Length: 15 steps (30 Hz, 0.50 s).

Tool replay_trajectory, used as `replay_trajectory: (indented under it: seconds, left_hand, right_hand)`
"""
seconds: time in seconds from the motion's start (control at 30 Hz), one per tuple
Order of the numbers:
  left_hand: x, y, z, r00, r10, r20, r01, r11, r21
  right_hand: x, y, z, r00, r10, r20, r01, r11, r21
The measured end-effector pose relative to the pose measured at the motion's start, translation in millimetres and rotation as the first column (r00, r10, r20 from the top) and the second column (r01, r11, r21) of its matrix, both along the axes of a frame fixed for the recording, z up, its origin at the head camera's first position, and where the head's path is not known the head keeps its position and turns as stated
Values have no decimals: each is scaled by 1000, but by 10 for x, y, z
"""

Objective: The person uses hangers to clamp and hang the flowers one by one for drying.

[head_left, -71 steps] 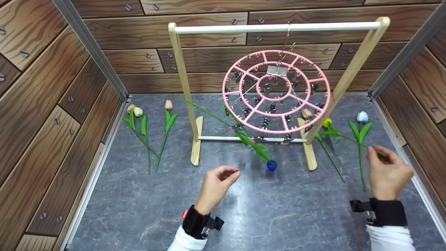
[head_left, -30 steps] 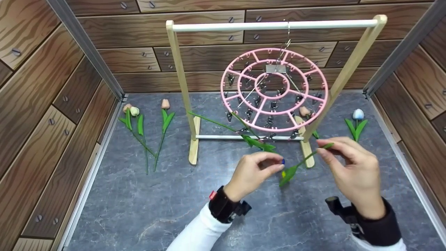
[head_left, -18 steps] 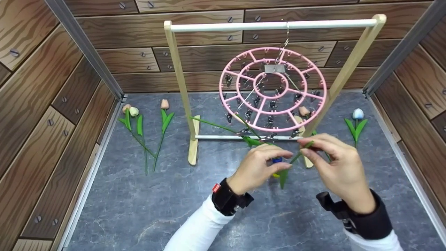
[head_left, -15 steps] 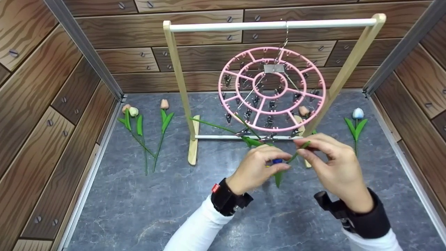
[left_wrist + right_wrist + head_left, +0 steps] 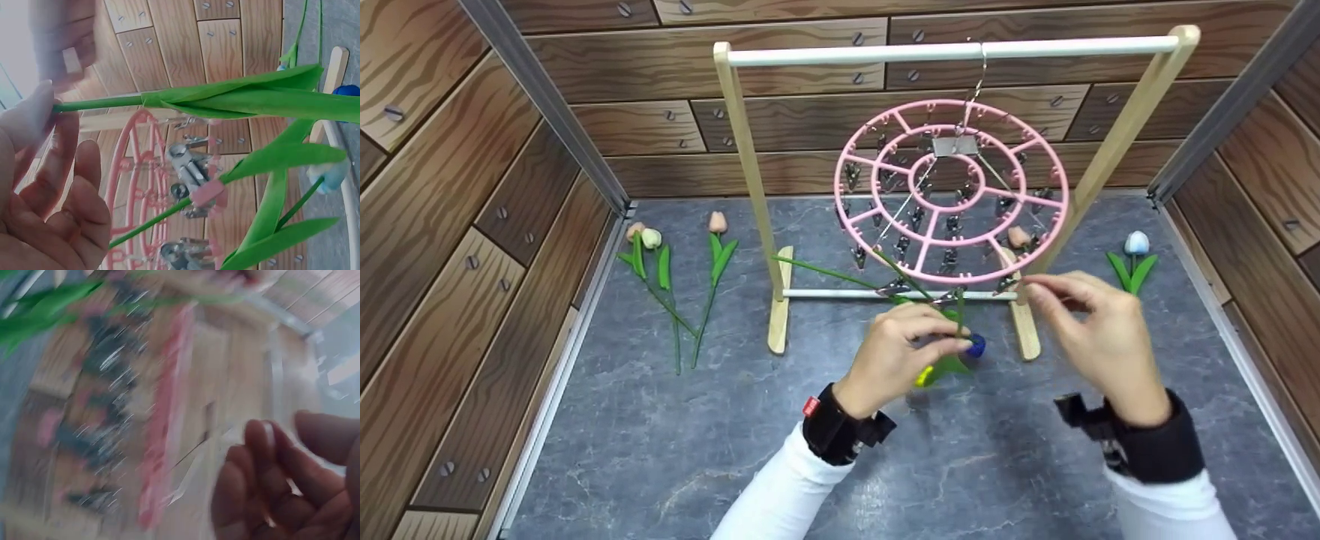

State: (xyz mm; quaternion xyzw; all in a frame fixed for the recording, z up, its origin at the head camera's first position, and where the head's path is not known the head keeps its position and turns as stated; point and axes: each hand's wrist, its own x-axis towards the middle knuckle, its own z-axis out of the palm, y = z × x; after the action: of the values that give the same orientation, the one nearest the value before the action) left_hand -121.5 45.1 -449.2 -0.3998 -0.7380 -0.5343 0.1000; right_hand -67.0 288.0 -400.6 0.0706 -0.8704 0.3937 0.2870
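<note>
With thumb and fingertips my left hand [image 5: 896,352] pinches the green stem [image 5: 101,104] of an artificial yellow tulip [image 5: 924,376]. Its flower head points down, below the front edge of a round pink clip hanger [image 5: 952,280]. A blue tulip [image 5: 976,346] hangs head down just beyond that hand. Metal clips [image 5: 191,169] dangle from the hanger, one gripping a green stem in the left wrist view. My right hand [image 5: 1091,322] is at the hanger's right front, its fingers loosely bent and empty; the right wrist view is blurred.
A wooden stand [image 5: 750,165] with a white top bar [image 5: 847,54] carries the hanger. Pink and cream tulips [image 5: 718,223] lie on the grey floor at left. A pale blue tulip [image 5: 1137,242] lies at right, and a pink one [image 5: 1019,237] behind the hanger.
My right hand brought the yellow tulip from the right to the middle, where my left hand took its stem. The right hand has let go and moved slightly right and up.
</note>
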Motion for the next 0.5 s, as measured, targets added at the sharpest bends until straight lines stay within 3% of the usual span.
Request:
replay_trajectory:
  seconds: [0.13, 0.27, 0.37, 0.5]
  left_hand:
    - [-3, -45, 26, 998, 32, 46, -33, 999, 21]
    - [10, -79, 74, 990, 54, 130, -59, 998, 32]
    - [15, -101, 93, 979, 52, 195, -62, 997, 44]
    - [6, -124, 83, 965, 45, 259, -62, 996, 56]
  right_hand:
    - [-178, 199, -161, 972, -82, 222, 84, 996, -3]
    - [-368, 326, -310, 909, 18, 417, 30, 994, -109]
    - [-496, 370, -385, 864, 122, 488, -19, 977, -211]
    - [-620, 379, -440, 846, 182, 502, -56, 965, -255]
